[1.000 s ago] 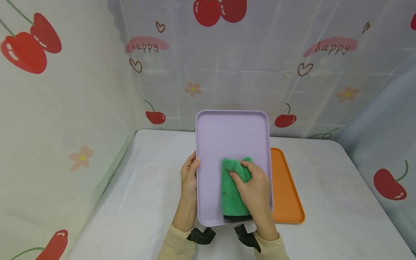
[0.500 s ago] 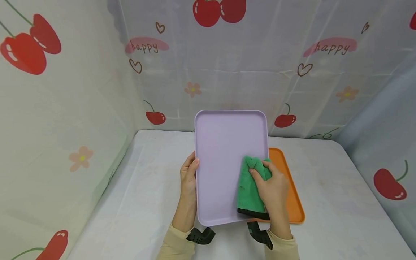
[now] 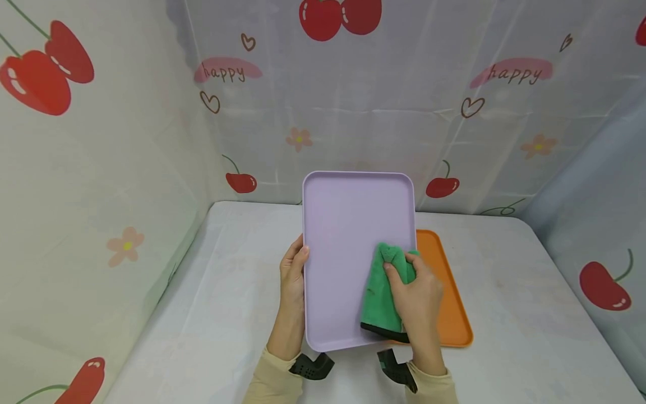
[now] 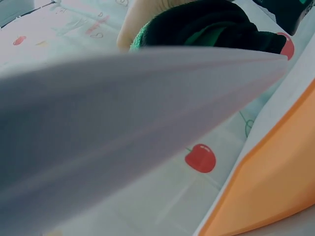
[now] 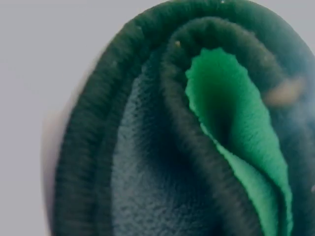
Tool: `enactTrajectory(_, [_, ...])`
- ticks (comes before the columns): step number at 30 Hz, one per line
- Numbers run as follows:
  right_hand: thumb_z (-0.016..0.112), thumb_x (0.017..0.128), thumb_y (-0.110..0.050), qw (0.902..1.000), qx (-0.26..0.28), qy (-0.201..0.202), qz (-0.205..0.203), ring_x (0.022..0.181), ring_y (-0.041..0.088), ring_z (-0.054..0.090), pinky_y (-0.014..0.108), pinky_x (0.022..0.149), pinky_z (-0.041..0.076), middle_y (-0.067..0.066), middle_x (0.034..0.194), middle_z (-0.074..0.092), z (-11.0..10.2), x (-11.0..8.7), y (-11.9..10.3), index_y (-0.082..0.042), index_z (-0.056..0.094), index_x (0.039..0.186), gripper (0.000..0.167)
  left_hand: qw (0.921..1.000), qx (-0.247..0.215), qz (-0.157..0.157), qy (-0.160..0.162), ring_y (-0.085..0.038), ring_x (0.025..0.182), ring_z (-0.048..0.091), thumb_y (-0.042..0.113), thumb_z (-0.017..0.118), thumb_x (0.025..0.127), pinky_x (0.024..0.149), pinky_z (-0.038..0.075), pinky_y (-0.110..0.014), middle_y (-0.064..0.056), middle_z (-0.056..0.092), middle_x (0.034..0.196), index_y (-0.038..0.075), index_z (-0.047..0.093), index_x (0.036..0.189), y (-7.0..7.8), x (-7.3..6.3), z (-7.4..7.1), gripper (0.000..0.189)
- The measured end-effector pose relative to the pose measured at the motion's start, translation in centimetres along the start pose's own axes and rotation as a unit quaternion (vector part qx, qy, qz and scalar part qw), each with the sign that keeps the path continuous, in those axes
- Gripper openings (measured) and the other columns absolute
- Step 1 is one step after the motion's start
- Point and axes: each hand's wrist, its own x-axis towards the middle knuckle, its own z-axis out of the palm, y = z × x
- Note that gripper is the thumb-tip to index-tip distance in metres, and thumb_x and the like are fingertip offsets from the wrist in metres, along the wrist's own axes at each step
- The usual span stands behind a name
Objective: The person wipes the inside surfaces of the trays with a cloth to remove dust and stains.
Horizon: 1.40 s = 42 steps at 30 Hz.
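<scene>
A lavender tray (image 3: 348, 224) is held raised and tilted by my left hand (image 3: 292, 280), which grips its left edge with the thumb at the rim and the other fingers behind. My right hand (image 3: 419, 292) pinches a folded green cloth (image 3: 379, 297) with dark edging against the tray's lower right part. In the left wrist view the tray (image 4: 123, 123) fills much of the picture edge-on, with the cloth (image 4: 206, 24) bunched beyond it. Folds of the cloth (image 5: 236, 98) take up most of the right wrist view, where the fingers are hidden.
An orange tray (image 3: 449, 303) lies on the white table (image 3: 515, 280), partly behind the lavender one. Printed curtains (image 3: 353, 112) with cherries enclose the table at the back and sides. Black wrist devices (image 3: 312, 366) sit on both cuffs.
My right hand slid the cloth rightward to the tray's right edge, then slightly back to the left. The left hand stays in place, and the lavender tray has shifted very slightly left.
</scene>
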Motion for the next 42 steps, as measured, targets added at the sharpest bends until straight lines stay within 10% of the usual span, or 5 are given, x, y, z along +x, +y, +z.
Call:
enactTrajectory(17, [0.083, 0.076, -0.019, 0.9958, -0.004, -0.017, -0.090, 0.075, 0.031, 0.065, 0.043, 0.061, 0.051, 0.019, 0.087, 0.071, 2.3, -2.3, -2.9, -0.001, 0.071, 0.106, 0.037, 0.9999, 0.002, -0.009, 0.006, -0.008, 0.086, 0.070, 0.007, 0.047, 0.098, 0.073, 0.058, -0.022, 0.005, 0.073, 0.103, 0.019, 0.071, 0.114, -0.4, 0.0, -0.1, 0.031])
enactTrajectory(34, [0.088, 0.069, -0.023, 0.9714, -0.021, -0.031, -0.235, 0.060, 0.020, 0.059, 0.030, 0.049, 0.047, 0.010, 0.074, 0.062, 4.0, -4.6, -6.0, -0.008, 0.071, 0.099, 0.038, 0.9999, 0.010, 0.006, -0.010, -0.007, 0.095, 0.068, 0.008, 0.047, 0.098, 0.082, 0.056, -0.021, 0.007, 0.072, 0.106, 0.020, 0.069, 0.115, -0.7, 0.1, -0.1, 0.031])
enactTrajectory(42, [0.089, 0.069, -0.023, 0.9702, -0.023, -0.032, -0.239, 0.059, 0.019, 0.059, 0.030, 0.048, 0.048, 0.010, 0.075, 0.063, 4.1, -4.7, -6.2, -0.008, 0.071, 0.099, 0.038, 0.9999, 0.011, 0.001, -0.007, -0.007, 0.095, 0.068, 0.010, 0.047, 0.099, 0.082, 0.056, -0.020, 0.007, 0.072, 0.105, 0.020, 0.069, 0.116, -0.7, 0.2, -0.2, 0.029])
